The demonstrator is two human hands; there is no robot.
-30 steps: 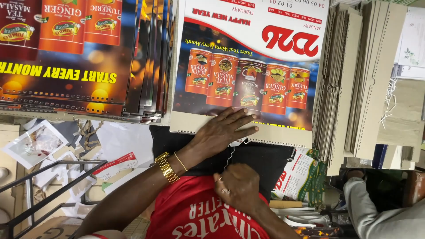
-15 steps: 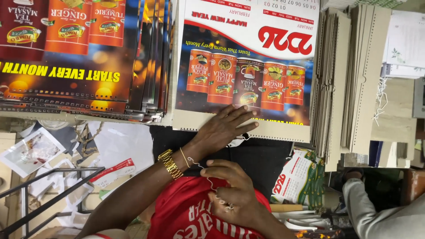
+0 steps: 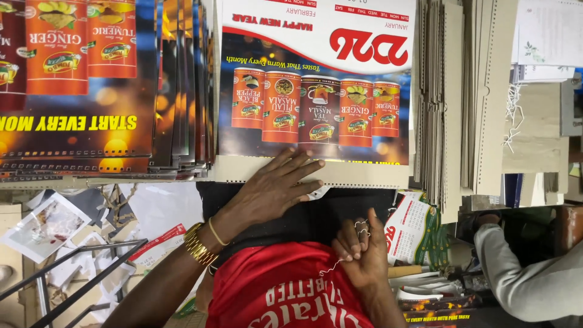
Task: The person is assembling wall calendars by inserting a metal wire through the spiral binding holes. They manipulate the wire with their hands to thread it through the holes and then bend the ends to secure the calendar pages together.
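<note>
My left hand [image 3: 276, 185], with a gold bracelet at the wrist, lies flat with fingers spread on the near edge of a printed calendar sheet [image 3: 316, 91] that shows a row of spice tins. My right hand [image 3: 364, 255] is closed around a thin bent wire hanger [image 3: 362, 229] just above my red shirt; the wire loops over my fingers and trails down to the left. The calendar sheet rests on a pale backing board [image 3: 364, 175] whose punched lower edge faces me.
A stack of dark printed sheets [image 3: 97, 91] lies to the left. Upright grey boards [image 3: 467, 97] stand to the right. Loose papers [image 3: 48, 225] and a metal frame [image 3: 61, 273] sit lower left. Another person's grey sleeve [image 3: 534, 273] shows lower right, beside small calendars [image 3: 419, 225].
My right hand has moved right and up, away from my left wrist, carrying the wire. My left hand has stayed pressed on the sheet's edge.
</note>
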